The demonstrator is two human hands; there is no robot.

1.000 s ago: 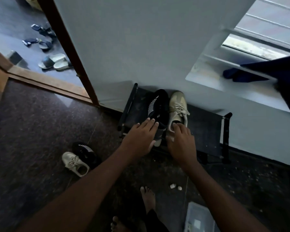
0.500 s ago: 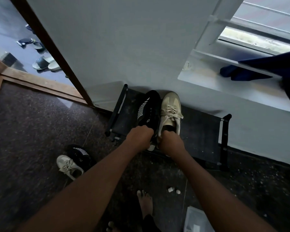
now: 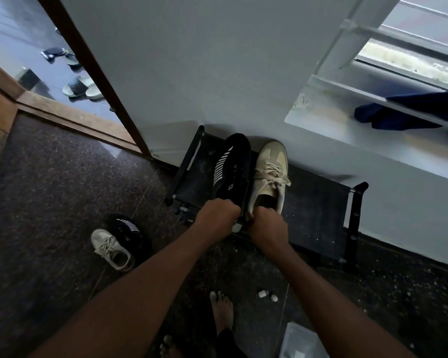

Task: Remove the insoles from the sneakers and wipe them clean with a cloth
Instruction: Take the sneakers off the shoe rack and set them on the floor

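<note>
A black sneaker with white stripes and a beige laced sneaker stand side by side on a low black shoe rack against the wall. My left hand grips the heel of the black sneaker with curled fingers. My right hand grips the heel of the beige sneaker. The matching beige sneaker and black sneaker lie on the floor to the left. A dark blue cloth hangs over the window ledge at the right. The insoles are hidden inside the shoes.
My bare feet stand on the dark speckled floor. Two small white caps lie near them, and a clear plastic box sits at the bottom edge. Sandals lie beyond the open doorway at the upper left.
Both hands went from flat fingers resting on the two sneakers to curled grips on their heels. The view shifted slightly.
</note>
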